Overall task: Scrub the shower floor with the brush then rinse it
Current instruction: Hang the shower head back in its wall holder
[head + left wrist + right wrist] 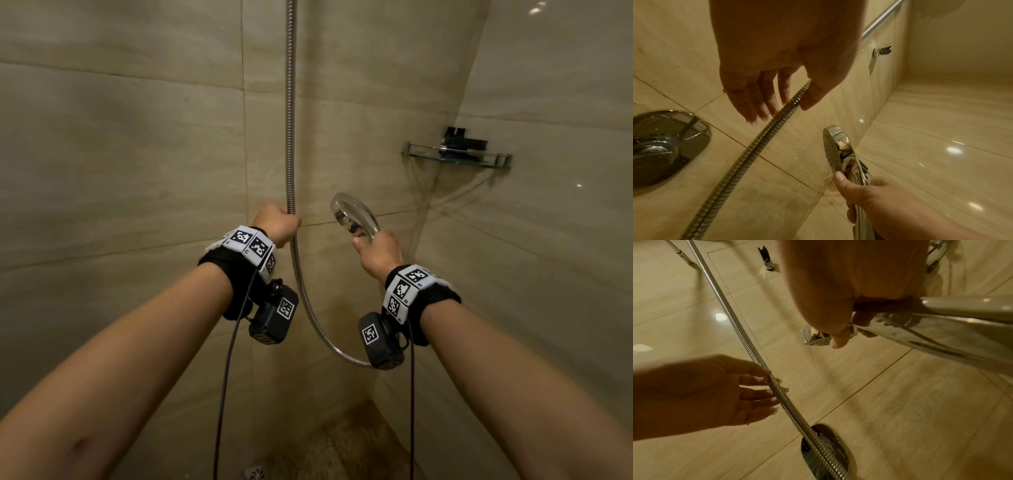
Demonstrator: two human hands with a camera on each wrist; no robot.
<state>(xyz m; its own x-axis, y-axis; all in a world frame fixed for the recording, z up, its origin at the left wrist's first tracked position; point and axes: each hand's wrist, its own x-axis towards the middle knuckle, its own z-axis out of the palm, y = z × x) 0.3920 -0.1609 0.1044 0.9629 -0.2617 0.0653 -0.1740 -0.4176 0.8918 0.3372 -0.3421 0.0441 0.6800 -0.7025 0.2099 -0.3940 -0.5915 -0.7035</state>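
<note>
My right hand (376,253) grips the handle of the chrome shower head (352,212), held up at mid-wall height with its face turned to the left wall. In the right wrist view the head (816,339) shows past my thumb, and faint streaks of water seem to leave its face. My left hand (279,222) is at the metal hose (291,137). The left wrist view shows the hose (760,138) passing between the thumb and straight fingers (764,105), which touch it without curling round. The shower floor (346,442) lies far below. No brush is identifiable.
A glass corner shelf (493,161) on the right wall carries a black object (462,140). A chrome valve plate (668,146) sits on the wall beside the hose, and an empty holder bracket (882,51) higher up. A floor drain (255,472) is at the bottom edge.
</note>
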